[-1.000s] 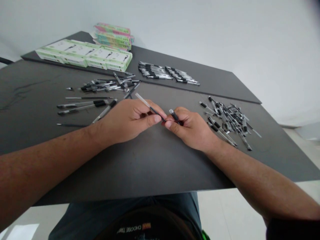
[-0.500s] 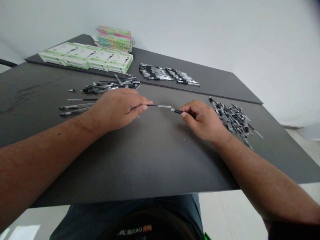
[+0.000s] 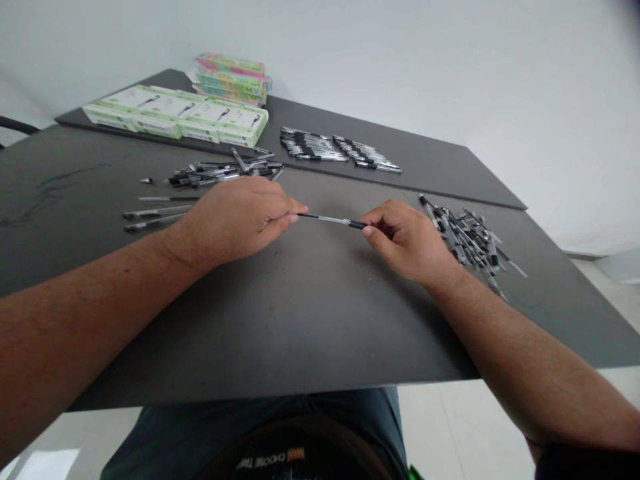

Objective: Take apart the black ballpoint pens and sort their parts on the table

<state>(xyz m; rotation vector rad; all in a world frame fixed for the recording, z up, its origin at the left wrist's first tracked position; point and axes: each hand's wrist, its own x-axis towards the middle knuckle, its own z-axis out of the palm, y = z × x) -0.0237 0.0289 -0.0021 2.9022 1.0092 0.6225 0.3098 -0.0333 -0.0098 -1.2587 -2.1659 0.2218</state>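
Between thumb and fingers, my left hand (image 3: 253, 217) pinches a thin pen refill (image 3: 325, 219), dark near the fingers and clear toward its right end. That right end meets the open end of a pen barrel (image 3: 357, 225) with a black grip; how far inside it reaches I cannot tell. My right hand (image 3: 407, 239) is closed around the barrel, hiding most of it. Beyond my left hand lies a heap of pen parts (image 3: 215, 172). A refill (image 3: 167, 199) and two clear barrels (image 3: 155, 219) lie left of my left wrist.
Right of my right hand is another heap of pen parts (image 3: 470, 237). On the raised back board (image 3: 430, 160) lie rows of pens (image 3: 340, 152), white-green pen boxes (image 3: 175, 113) and stacked colourful boxes (image 3: 230, 79). The grey table's (image 3: 280, 347) front edge is near my lap.
The refill's clear end has moved right and slightly down, from just short of the barrel to its open end. My right hand is nearly still.
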